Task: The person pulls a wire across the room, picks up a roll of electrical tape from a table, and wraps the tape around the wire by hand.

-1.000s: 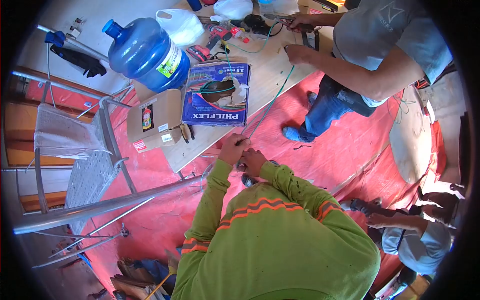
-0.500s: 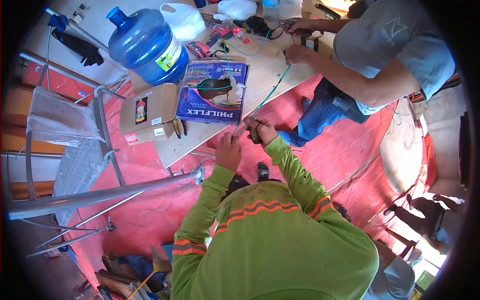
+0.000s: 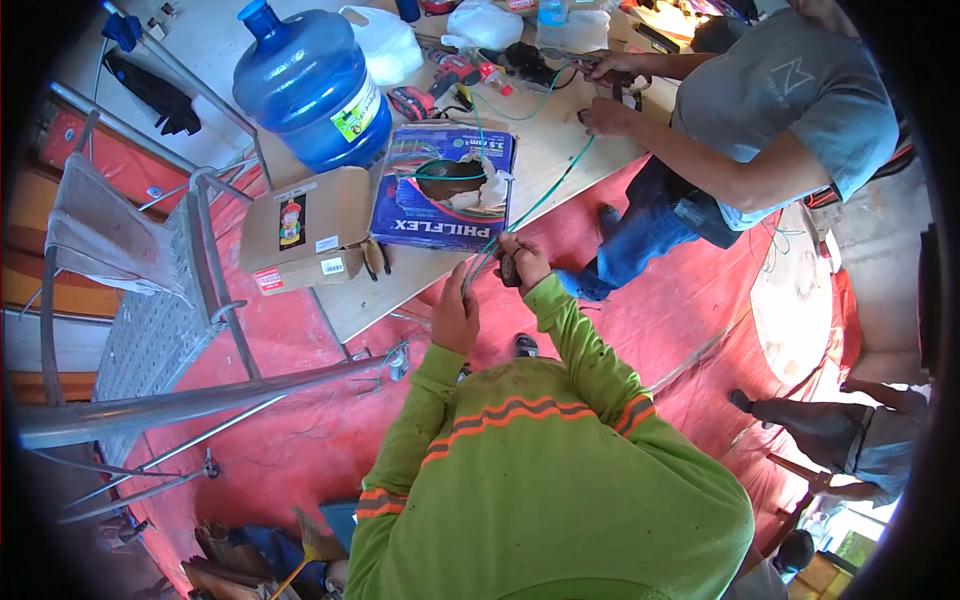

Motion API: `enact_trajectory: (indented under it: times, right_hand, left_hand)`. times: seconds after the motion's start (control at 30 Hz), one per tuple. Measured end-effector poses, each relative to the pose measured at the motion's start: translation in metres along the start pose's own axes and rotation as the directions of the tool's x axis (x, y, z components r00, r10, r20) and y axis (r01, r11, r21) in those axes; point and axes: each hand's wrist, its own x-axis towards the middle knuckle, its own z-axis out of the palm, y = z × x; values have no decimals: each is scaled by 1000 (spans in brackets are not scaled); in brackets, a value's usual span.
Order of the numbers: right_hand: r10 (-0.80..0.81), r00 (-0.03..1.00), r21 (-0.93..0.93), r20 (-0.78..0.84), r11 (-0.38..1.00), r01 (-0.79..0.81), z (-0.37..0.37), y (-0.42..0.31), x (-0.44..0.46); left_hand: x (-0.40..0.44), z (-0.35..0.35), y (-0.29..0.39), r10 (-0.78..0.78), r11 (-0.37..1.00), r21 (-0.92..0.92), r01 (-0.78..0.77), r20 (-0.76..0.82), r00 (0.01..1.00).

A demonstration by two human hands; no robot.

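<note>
Green wires [image 3: 572, 168] run from a co-worker's hands down past the front edge of the table to my own hands. My left hand [image 3: 456, 318] is closed around the wires below the table edge, thumb and fingers pointing up. Just right of it, my right hand [image 3: 528, 263] is closed, holding a dark round roll [image 3: 510, 270] against the palm. The roll looks like tape, though its face is too small to be sure. Near my fingers stands a blue Philflex wire box [image 3: 440, 228] with a torn hole, green wire coming out of it.
A brown carton [image 3: 300, 225] and a large blue water jug [image 3: 315, 90] stand on the wooden table [image 3: 375, 308]. Further back lie a red drill [image 3: 455, 68] and plastic bags [image 3: 385, 45]. A co-worker [image 3: 770, 120] stands at the right. Metal scaffold pipes [image 3: 200, 400] rise at my left.
My left hand has turned more upright and its fingers have shifted slightly on the wires. The view has moved a little, so the table things appear further right. A person at far right has moved.
</note>
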Motion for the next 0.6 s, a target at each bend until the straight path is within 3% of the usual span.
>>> enact_trajectory:
  times: [0.13,0.27,0.33,0.43,0.47,0.53,0.6]
  right_hand:
    - [74,997,199,-19,978,-69,16,16,-2]
    - [53,998,355,15,933,-55,26,32,-1]
    - [17,998,423,52,906,-38,30,38,4]
    - [-54,996,468,66,884,17,32,46,5]
    - [-81,995,473,66,880,40,33,46,4]
    - [-154,981,468,118,880,82,35,41,-2]
    - [-194,972,465,133,878,112,39,33,-6]
  left_hand:
    - [-8,-20,1,-73,984,-160,74,13,997]
    - [-19,-28,-40,-133,905,-380,193,179,975]
    - [-27,-28,-43,-157,805,-546,230,179,971]
    - [-26,-43,-46,-196,678,-620,394,365,910]
    - [-25,-46,-43,-250,619,-656,432,357,900]
    - [-24,-49,-34,-359,491,-721,490,346,867]
    - [-17,-47,-42,-301,281,-785,552,474,827]
